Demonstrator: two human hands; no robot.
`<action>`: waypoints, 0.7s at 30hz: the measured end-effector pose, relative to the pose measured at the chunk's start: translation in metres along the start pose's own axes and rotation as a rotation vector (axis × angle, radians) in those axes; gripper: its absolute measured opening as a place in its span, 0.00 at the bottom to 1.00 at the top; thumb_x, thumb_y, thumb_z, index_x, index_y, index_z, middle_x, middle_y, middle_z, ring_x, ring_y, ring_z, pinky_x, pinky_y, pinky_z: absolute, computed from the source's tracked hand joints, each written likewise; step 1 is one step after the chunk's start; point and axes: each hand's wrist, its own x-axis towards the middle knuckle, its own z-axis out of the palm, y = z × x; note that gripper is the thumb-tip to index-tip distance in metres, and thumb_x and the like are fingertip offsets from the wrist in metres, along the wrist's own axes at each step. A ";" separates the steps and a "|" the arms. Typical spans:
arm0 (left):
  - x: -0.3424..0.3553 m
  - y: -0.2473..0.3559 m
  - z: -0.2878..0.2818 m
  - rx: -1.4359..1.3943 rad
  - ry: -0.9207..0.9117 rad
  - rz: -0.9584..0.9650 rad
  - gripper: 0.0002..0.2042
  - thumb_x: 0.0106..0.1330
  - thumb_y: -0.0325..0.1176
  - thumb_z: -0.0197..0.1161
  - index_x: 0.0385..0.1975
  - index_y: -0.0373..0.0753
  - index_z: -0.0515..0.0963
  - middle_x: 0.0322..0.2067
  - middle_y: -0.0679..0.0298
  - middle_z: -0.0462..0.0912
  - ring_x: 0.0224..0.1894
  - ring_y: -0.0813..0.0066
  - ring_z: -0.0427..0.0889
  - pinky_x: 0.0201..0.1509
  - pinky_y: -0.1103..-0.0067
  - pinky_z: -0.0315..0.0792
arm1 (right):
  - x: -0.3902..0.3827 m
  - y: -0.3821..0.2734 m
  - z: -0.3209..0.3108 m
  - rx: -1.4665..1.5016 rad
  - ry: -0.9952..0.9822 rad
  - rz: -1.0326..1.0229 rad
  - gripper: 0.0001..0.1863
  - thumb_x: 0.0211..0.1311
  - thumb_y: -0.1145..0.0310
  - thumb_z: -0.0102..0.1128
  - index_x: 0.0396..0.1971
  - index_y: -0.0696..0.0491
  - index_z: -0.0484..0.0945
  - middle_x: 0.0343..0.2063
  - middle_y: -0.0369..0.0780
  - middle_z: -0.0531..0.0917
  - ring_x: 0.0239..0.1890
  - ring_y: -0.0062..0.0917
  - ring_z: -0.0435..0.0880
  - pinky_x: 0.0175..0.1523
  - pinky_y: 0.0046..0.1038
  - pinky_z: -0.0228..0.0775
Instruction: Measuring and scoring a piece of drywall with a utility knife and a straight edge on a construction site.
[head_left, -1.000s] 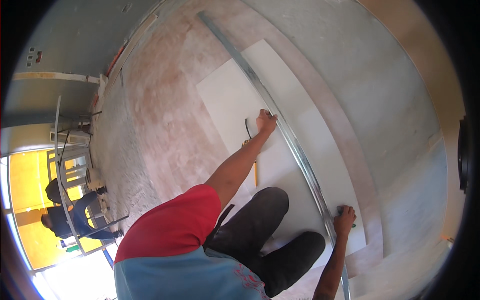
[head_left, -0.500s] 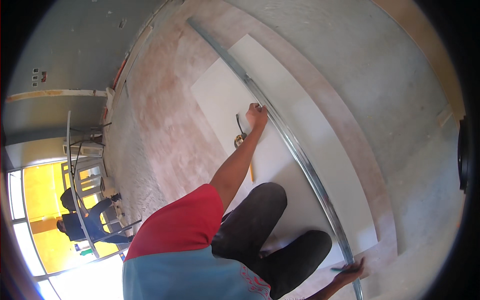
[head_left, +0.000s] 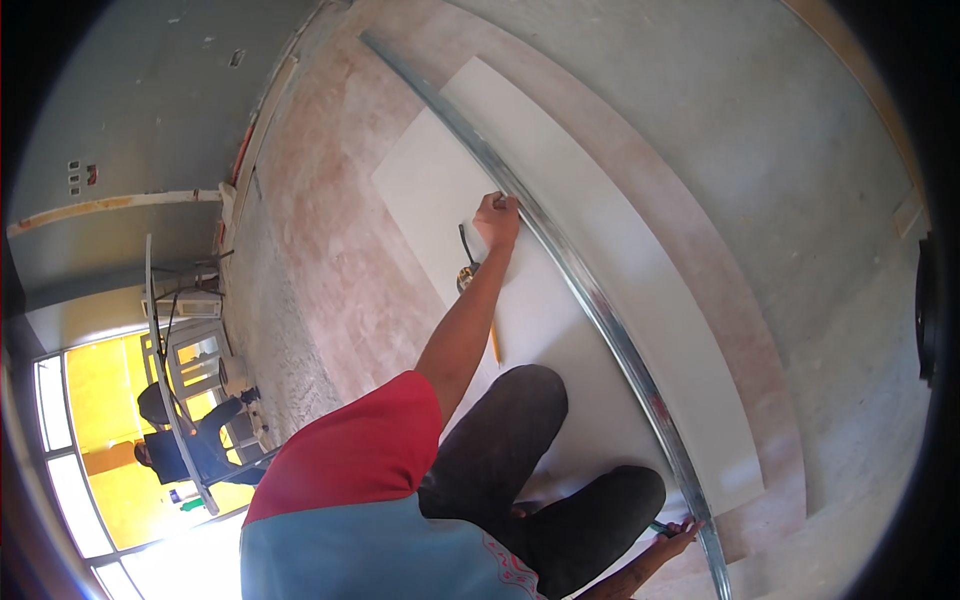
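A long metal channel (head_left: 605, 318) lies diagonally over a white board (head_left: 650, 265) on the floor. With its fingers curled closed, my left hand (head_left: 497, 222) grips the near edge of the channel at its upper half. My right hand (head_left: 678, 540), low at the right, is closed around a slim green-and-dark tool (head_left: 658, 528) whose kind I cannot make out. Its fingertips touch the channel near the lower end. A black-and-yellow tape measure (head_left: 466, 274) rests beside my left forearm, partly covered by it. Below that lies a yellow pencil (head_left: 496, 343).
My bent knees (head_left: 530, 405) are over the near part of the board. At far left a person in dark clothes (head_left: 205, 440) is behind a metal-edged frame (head_left: 165, 370). A grey wall (head_left: 130, 110) stands at upper left, and bare concrete floor (head_left: 800, 250) spreads to the right.
My left hand has shifted slightly up and left along the channel. The right hand's fingers, spread before, have drawn in around the green tool and moved left. The whole view has shifted a little.
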 end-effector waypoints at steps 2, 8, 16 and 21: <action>0.004 -0.006 -0.001 -0.002 -0.001 -0.020 0.15 0.54 0.34 0.68 0.36 0.30 0.81 0.22 0.57 0.85 0.27 0.64 0.85 0.35 0.72 0.77 | -0.003 -0.002 0.004 0.042 -0.029 -0.008 0.23 0.60 0.49 0.67 0.31 0.55 0.72 0.23 0.33 0.76 0.15 0.14 0.61 0.20 0.18 0.53; 0.005 -0.007 0.004 -0.031 -0.009 -0.012 0.14 0.54 0.34 0.68 0.34 0.30 0.82 0.22 0.57 0.84 0.25 0.67 0.84 0.34 0.73 0.77 | 0.000 -0.012 0.000 0.108 -0.141 0.021 0.19 0.61 0.53 0.67 0.25 0.52 0.73 0.20 0.30 0.71 0.16 0.13 0.61 0.20 0.19 0.53; 0.011 -0.014 -0.002 -0.046 -0.013 0.002 0.14 0.54 0.35 0.68 0.35 0.30 0.81 0.21 0.58 0.84 0.24 0.69 0.84 0.34 0.74 0.77 | 0.002 -0.009 0.005 0.118 -0.134 0.022 0.17 0.63 0.54 0.66 0.25 0.51 0.73 0.18 0.29 0.70 0.15 0.12 0.62 0.19 0.17 0.53; -0.003 -0.013 0.005 -0.105 -0.054 -0.088 0.14 0.55 0.36 0.68 0.34 0.31 0.82 0.24 0.59 0.85 0.25 0.70 0.84 0.34 0.75 0.76 | 0.023 0.005 -0.016 0.104 -0.120 0.013 0.16 0.64 0.54 0.64 0.27 0.51 0.73 0.18 0.29 0.70 0.15 0.12 0.60 0.18 0.16 0.51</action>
